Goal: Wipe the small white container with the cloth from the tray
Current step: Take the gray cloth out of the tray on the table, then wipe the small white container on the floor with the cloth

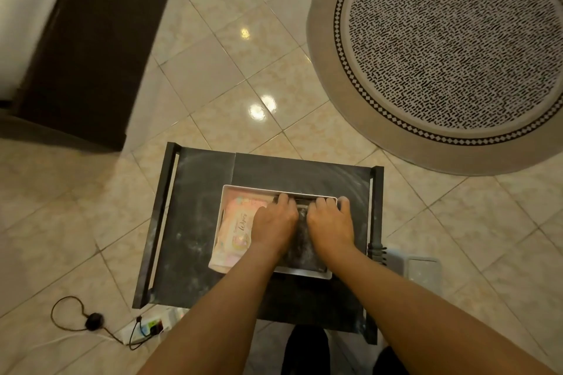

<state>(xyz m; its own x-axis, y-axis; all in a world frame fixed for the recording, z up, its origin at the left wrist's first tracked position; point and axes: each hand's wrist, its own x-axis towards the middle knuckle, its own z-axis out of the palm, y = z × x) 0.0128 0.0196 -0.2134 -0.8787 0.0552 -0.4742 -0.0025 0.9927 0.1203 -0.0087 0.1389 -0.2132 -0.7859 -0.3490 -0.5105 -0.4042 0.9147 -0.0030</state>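
A white tray [243, 189] sits on a dusty black table [195, 222]. In its right half lies a dark grey cloth [301, 242], mostly hidden under my hands. My left hand [274, 222] and my right hand [330, 222] rest side by side on it. The fingers of both curl over the cloth's far edge by the tray's far rim. A small white container [423, 268] with a translucent lid stands lower down, just past the table's right edge, apart from both hands.
A pink pack of wipes [240, 222] fills the tray's left half, touching my left hand. The table has raised side rails. A round patterned rug [451, 49] lies far right, dark furniture [91, 39] far left, and a power strip with cables [143, 329] lies on the tiled floor near left.
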